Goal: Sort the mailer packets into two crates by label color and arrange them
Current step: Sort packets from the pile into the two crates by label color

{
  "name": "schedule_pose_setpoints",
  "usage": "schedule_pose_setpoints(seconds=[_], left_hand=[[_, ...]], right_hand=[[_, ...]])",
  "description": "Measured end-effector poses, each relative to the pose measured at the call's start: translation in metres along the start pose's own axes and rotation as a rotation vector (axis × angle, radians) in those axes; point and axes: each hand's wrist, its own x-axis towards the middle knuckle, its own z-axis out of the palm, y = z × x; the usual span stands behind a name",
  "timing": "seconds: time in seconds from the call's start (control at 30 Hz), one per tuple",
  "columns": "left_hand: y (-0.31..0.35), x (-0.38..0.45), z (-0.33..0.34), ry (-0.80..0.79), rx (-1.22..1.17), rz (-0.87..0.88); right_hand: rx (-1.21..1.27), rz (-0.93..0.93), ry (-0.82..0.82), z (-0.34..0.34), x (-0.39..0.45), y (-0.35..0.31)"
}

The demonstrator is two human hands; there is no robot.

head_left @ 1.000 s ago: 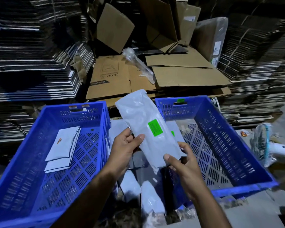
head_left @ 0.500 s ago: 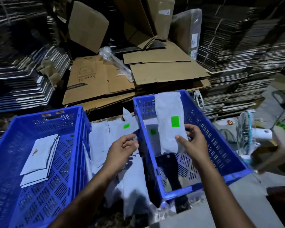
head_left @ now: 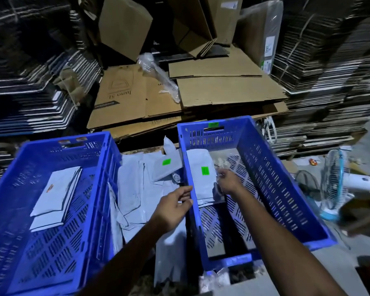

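Two blue crates stand side by side. In the right crate [head_left: 271,174] a grey mailer packet with a green label [head_left: 199,182] lies flat at the far left. My right hand [head_left: 228,181] is inside this crate, fingers curled on the packet's right edge. My left hand [head_left: 175,208] hovers at the crate's left wall, fingers apart and holding nothing. The left crate [head_left: 19,171] holds a few stacked packets with an orange label [head_left: 56,193]. Between the crates lies a pile of loose packets [head_left: 135,189], one showing a green label [head_left: 166,161].
Flattened cardboard boxes [head_left: 137,99] lie behind the crates, with tall stacks of folded cartons on both sides. A small white and blue fan [head_left: 338,184] stands on the floor to the right of the right crate.
My right hand has carried the green-label packet down into the right crate, where it now lies flat. My left hand let go of it and moved to the crate's left wall.
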Motion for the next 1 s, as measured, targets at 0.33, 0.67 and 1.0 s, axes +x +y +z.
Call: schedule_pose_setpoints(seconds=[0.33,0.67,1.0], left_hand=[[-0.022,-0.032,-0.075,0.126,-0.212,-0.026],[-0.058,-0.081,-0.148,0.220,-0.228,0.012],[-0.071,-0.097,-0.163,0.121,-0.283,0.037]], right_hand=[[0.205,-0.398,0.216,-0.001,-0.159,-0.103],[-0.603,-0.091,-0.124,0.157,-0.209,-0.074],[-0.582,-0.032,0.184,0.185,-0.220,-0.056]])
